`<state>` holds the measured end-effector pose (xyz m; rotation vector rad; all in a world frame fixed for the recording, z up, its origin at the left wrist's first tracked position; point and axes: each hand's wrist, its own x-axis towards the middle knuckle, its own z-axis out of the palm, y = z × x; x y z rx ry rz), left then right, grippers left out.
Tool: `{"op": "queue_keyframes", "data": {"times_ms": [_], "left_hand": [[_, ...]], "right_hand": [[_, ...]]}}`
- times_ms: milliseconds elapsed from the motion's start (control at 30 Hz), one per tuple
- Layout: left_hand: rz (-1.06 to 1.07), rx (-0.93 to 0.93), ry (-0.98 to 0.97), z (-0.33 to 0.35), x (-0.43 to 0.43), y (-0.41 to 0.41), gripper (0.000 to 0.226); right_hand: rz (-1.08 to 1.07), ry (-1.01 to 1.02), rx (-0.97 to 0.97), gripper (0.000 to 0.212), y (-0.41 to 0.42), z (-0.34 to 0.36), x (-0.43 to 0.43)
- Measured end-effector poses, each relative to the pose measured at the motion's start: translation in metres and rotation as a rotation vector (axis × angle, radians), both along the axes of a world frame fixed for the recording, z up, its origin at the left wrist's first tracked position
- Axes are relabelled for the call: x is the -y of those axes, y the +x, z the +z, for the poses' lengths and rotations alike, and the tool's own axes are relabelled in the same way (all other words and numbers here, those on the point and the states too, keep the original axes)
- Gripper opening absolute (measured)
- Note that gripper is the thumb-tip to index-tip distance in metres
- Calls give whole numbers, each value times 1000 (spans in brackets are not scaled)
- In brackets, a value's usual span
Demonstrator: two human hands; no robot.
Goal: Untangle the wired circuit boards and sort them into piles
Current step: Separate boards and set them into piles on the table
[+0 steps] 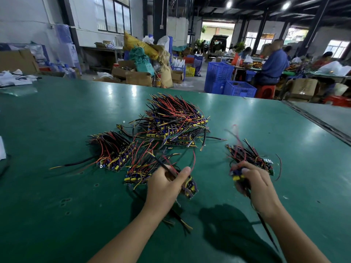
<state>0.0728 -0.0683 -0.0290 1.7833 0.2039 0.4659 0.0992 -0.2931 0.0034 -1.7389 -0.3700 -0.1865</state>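
Head view: right hand [254, 185] grips blurred board [237, 175], lower right; small pile [250, 158] just above it. Left hand [165, 185] pinches black wire [161, 164], lower centre, farther from pile.

Large pile [175, 120] behind, smaller pile [113, 150] left, another pile [250, 158] right, on table [57, 196]

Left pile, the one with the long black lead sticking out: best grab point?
Grip the left pile by its stacked board edges, from the near side. Boards line its near edge; wires fan up and away. Pulling the long black lead would likely snag.
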Motion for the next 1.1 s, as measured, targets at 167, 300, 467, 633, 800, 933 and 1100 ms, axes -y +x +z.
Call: {"op": "queue_keyframes", "data": {"times_ms": [167,300,467,633,800,933,1100], "left_hand": [[82,-71,55,-7,-4,2,49],[96,112,277,-1,0,-6,45],[-78,275,150,8,11,-18,21],[-293,164,-85,13,22,-19,31],[-315,128,-22,7,18,-17,34],[-378,68,-31,4,17,-17,21],[-355,133,-27,5,16,-16,19]], "right_hand": [[1,575,-225,36,5,12,-5],[192,705,-376,38,-3,16,-12],[305,647,-521,32,-15,2,-35],[386,380,-482,22,-26,-9,-50],[311,71,-273,37,-27,-17,-52],[147,-316,63,31,-26,-18,-48],[91,-415,76,38,-24,-17,-40]]}}
